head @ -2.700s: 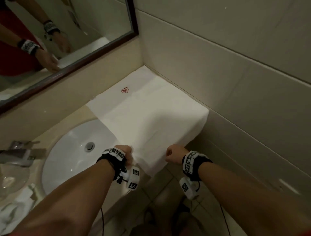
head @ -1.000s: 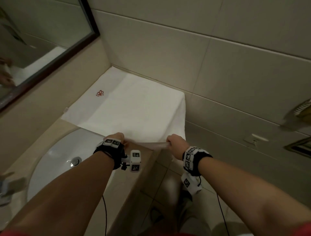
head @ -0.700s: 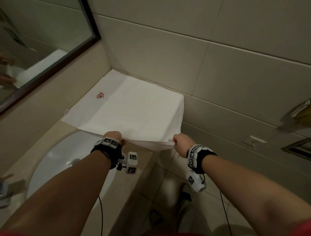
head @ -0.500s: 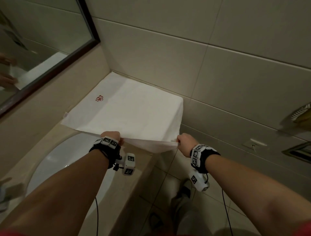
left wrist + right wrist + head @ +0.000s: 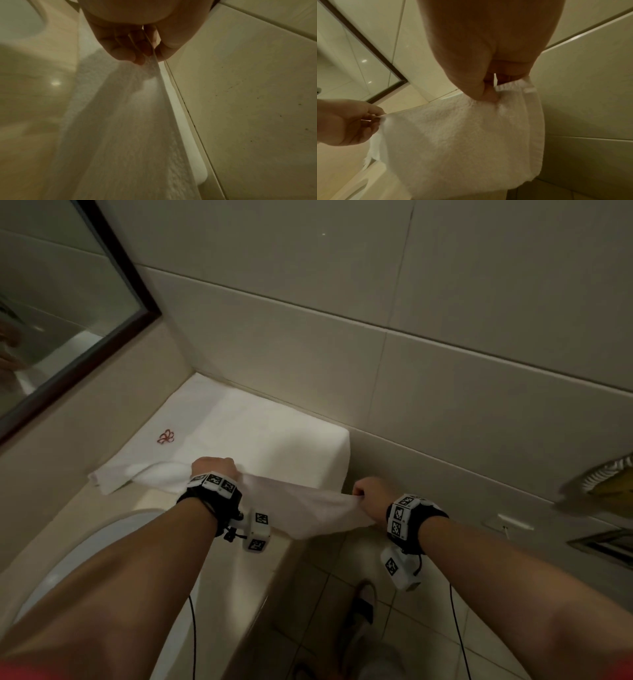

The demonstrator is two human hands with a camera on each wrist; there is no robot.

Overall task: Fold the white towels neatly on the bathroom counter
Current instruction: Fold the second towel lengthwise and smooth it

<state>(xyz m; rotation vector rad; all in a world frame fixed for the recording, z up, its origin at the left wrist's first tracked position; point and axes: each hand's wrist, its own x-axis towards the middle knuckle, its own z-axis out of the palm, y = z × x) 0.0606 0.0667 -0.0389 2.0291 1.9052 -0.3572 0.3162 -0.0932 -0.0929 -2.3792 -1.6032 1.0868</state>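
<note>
A white towel (image 5: 260, 440) with a small red embroidered mark (image 5: 165, 437) lies on the beige counter (image 5: 260, 570) in the corner by the tiled wall. Its near edge is lifted off the counter and stretched between both hands. My left hand (image 5: 214, 466) pinches one end of that edge, thumb against fingers (image 5: 150, 54). My right hand (image 5: 371, 494) pinches the other end (image 5: 488, 97), out past the counter's front. The lifted flap (image 5: 308, 508) sags between them. In the right wrist view the left hand (image 5: 351, 121) appears at the towel's (image 5: 462, 135) far corner.
A white sink basin (image 5: 68, 559) is set into the counter at the left. A dark-framed mirror (image 5: 68, 320) hangs above it. The tiled wall (image 5: 445, 371) runs along the towel's right side. Floor tiles and a sandalled foot (image 5: 363, 611) show below the counter edge.
Both hands have raised the towel's near edge and carried it forward over the counter; the left hand now sits above the towel, and the flap hangs slack between them.
</note>
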